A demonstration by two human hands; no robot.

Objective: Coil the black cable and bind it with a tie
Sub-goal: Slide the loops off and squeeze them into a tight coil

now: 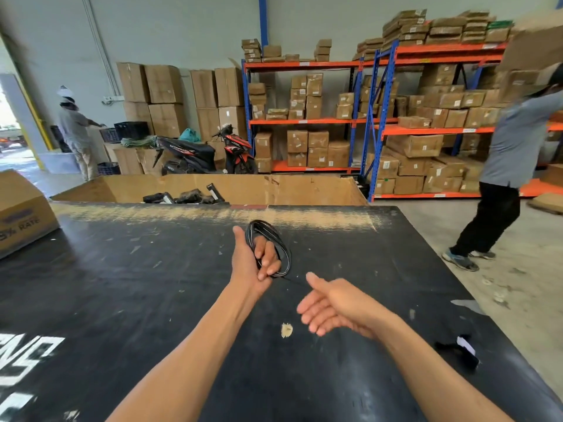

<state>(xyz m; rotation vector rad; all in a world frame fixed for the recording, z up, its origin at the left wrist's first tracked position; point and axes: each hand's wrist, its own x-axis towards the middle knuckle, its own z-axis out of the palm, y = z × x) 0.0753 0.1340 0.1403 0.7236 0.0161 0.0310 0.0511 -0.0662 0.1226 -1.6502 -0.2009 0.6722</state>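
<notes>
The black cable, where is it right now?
In the head view the black cable sits coiled in the left hand, held above the black table near its far edge, with the open right hand empty nearby.

Cable coil (269, 248) above table (122, 269), box (21, 208) left.

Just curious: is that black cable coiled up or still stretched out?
Coiled. The cable hangs in several loops from the closed left hand; only a short tail trails out.
</notes>
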